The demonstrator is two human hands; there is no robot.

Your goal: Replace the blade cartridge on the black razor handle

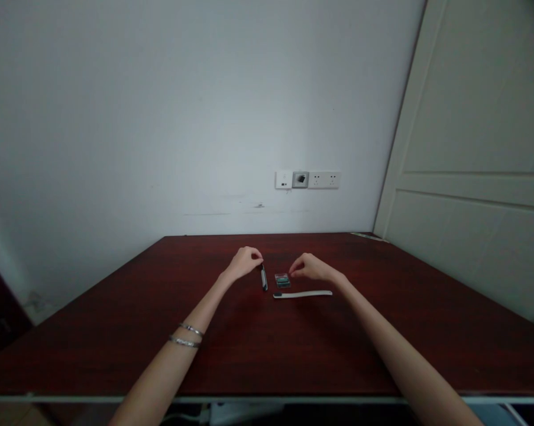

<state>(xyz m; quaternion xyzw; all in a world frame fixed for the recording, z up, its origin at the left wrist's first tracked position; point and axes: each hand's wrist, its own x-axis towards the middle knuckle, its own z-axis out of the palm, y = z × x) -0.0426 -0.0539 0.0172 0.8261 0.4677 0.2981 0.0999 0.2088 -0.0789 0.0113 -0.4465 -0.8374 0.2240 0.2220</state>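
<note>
My left hand [248, 261] is closed in a pinch on the far end of a slim black-and-grey stick-like object [264, 279], which points back toward me. To its right lies a small clear packet [282, 280] with green and reddish parts inside. My right hand [310, 267] has its fingertips pinched together at the packet's upper right corner; the contact is small and hard to make out. Nearer to me than the packet, a long, narrow white strip [304, 294] with a dark left end lies crosswise, touched by neither hand.
The dark red wooden table [116, 331] meets a white wall [204, 118] at the back. Wall sockets [323, 180] sit above its far edge. A pale panelled door [471, 148] stands along the right side. Two silver bangles [185, 342] circle my left forearm.
</note>
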